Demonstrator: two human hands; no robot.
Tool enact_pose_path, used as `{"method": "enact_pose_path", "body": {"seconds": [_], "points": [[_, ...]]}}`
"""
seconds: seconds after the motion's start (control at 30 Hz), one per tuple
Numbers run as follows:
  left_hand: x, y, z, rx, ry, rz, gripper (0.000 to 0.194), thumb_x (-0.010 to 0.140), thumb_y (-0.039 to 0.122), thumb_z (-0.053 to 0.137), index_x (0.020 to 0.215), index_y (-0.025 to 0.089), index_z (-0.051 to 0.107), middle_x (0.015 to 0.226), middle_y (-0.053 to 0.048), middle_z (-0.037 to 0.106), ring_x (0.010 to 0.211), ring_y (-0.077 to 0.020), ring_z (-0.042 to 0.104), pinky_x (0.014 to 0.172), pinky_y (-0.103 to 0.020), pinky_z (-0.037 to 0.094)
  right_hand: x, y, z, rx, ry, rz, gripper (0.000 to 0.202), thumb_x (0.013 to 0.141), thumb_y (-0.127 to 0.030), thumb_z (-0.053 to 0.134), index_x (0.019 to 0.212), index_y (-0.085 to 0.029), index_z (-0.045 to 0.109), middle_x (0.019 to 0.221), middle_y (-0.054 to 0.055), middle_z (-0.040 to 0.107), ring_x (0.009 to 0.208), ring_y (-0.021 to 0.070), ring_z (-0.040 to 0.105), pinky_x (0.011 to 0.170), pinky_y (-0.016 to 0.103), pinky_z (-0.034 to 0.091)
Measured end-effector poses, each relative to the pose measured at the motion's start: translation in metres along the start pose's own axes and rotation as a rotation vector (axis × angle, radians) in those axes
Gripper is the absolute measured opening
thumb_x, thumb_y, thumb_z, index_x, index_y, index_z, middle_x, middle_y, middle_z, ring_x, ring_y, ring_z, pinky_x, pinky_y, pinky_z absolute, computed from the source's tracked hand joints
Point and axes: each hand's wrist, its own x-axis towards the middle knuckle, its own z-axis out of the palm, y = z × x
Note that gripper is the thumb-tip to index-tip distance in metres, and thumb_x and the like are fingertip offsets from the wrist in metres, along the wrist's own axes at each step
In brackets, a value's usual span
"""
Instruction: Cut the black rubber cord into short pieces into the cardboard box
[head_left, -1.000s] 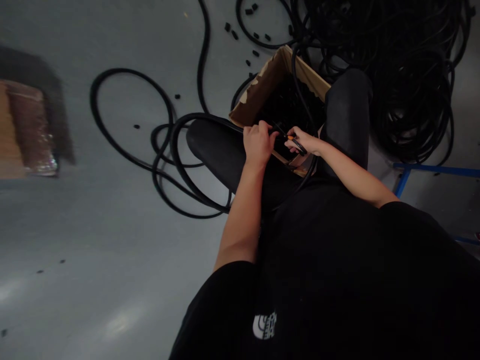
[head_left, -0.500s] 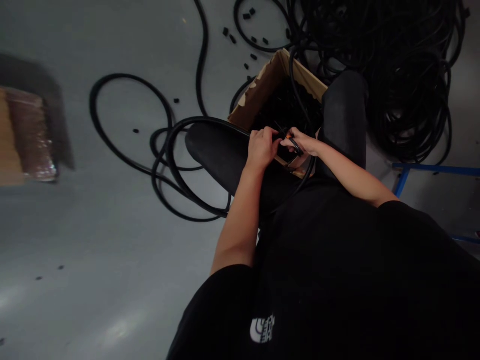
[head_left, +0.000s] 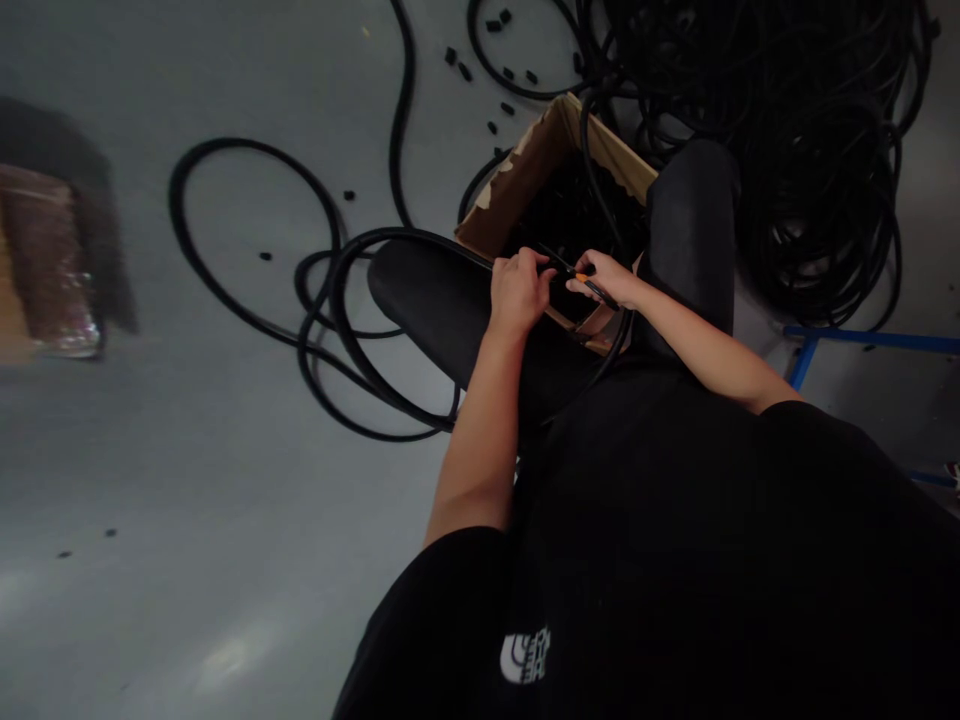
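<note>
My left hand (head_left: 519, 290) is closed around a black rubber tube (head_left: 420, 236), near its end, above my left thigh. From that hand the tube runs left across my leg and loops down onto the floor. My right hand (head_left: 604, 280) grips scissors (head_left: 582, 277) with black and orange handles. Their blades point up and left, close to my left fingertips; whether they touch the tube I cannot tell. Beneath both hands, between my legs, stands an open cardboard box (head_left: 517, 180) with dark pieces inside, too dim to make out singly.
A large tangled heap of black tubing (head_left: 817, 150) lies at the upper right. Several short black pieces (head_left: 465, 72) are scattered on the grey floor. A blue metal frame (head_left: 862, 338) stands at the right, and a plastic-wrapped package (head_left: 52, 260) lies at the far left.
My hands have moved slightly apart, and the scissor blades show more clearly between them. The whole view has shifted a little.
</note>
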Motion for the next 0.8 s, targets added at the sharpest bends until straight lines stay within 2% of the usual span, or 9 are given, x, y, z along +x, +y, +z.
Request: {"method": "enact_pose_path", "body": {"seconds": [0.1, 0.3, 0.47, 0.57, 0.63, 0.7, 0.8], "points": [[0.002, 0.000, 0.002, 0.017, -0.010, -0.019, 0.028, 0.108, 0.024, 0.067, 0.134, 0.019, 0.073, 0.134, -0.024, 0.085, 0.136, -0.0435, 0.077, 0.132, -0.062, 0.052, -0.002, -0.003, 0.000, -0.072, 0.049, 0.038, 0.045, 0.102, 0.001, 0.088, 0.104, -0.025, 0.052, 0.060, -0.014, 0.057, 0.047, 0.0074, 0.045, 0.047, 0.016, 0.036], [0.001, 0.004, 0.003, 0.069, -0.058, -0.036, 0.029, 0.108, 0.020, 0.067, 0.136, 0.017, 0.072, 0.132, -0.025, 0.083, 0.138, -0.0435, 0.076, 0.134, -0.062, 0.050, -0.003, -0.003, -0.003, -0.135, 0.029, 0.042, 0.048, 0.104, -0.001, 0.092, 0.100, -0.025, 0.051, 0.056, -0.012, 0.059, 0.043, 0.0076, 0.050, 0.043, 0.014, 0.038], [0.002, 0.004, 0.002, 0.060, -0.062, -0.035, 0.030, 0.108, 0.020, 0.068, 0.137, 0.016, 0.073, 0.135, -0.026, 0.083, 0.142, -0.0463, 0.076, 0.137, -0.068, 0.048, 0.002, 0.004, -0.005, -0.146, 0.032, 0.012, 0.046, 0.107, -0.003, 0.089, 0.100, -0.026, 0.050, 0.056, -0.012, 0.059, 0.042, 0.0075, 0.051, 0.043, 0.014, 0.039], [0.002, 0.004, -0.003, 0.024, -0.020, -0.035, 0.031, 0.108, 0.023, 0.070, 0.138, 0.018, 0.073, 0.141, -0.025, 0.083, 0.148, -0.0469, 0.075, 0.140, -0.071, 0.046, 0.003, 0.007, -0.004, -0.117, 0.049, -0.003, 0.039, 0.111, -0.005, 0.083, 0.105, -0.026, 0.050, 0.062, -0.012, 0.061, 0.047, 0.0090, 0.054, 0.046, 0.014, 0.041], [0.001, 0.009, -0.014, -0.042, 0.060, -0.026, 0.030, 0.110, 0.029, 0.071, 0.139, 0.020, 0.073, 0.147, -0.025, 0.081, 0.152, -0.0467, 0.073, 0.142, -0.072, 0.046, 0.003, 0.007, -0.002, -0.064, 0.041, -0.020, 0.034, 0.111, -0.005, 0.078, 0.110, -0.026, 0.051, 0.068, -0.011, 0.062, 0.054, 0.0102, 0.058, 0.050, 0.015, 0.044], [0.000, 0.019, -0.034, -0.141, 0.176, 0.011, 0.029, 0.113, 0.040, 0.072, 0.138, 0.023, 0.071, 0.146, -0.023, 0.082, 0.151, -0.0455, 0.075, 0.141, -0.070, 0.051, 0.004, 0.009, -0.001, -0.012, 0.024, -0.081, 0.030, 0.108, -0.002, 0.076, 0.116, -0.024, 0.056, 0.075, -0.010, 0.062, 0.064, 0.0108, 0.061, 0.059, 0.016, 0.050], [-0.003, 0.042, -0.083, -0.327, 0.361, 0.136, 0.044, 0.115, 0.066, 0.075, 0.136, 0.029, 0.066, 0.132, -0.014, 0.084, 0.137, -0.0384, 0.083, 0.132, -0.062, 0.063, 0.011, 0.014, -0.003, 0.056, 0.049, -0.223, 0.032, 0.102, -0.004, 0.077, 0.123, -0.024, 0.064, 0.085, -0.007, 0.062, 0.075, 0.0126, 0.064, 0.074, 0.020, 0.057]]}}
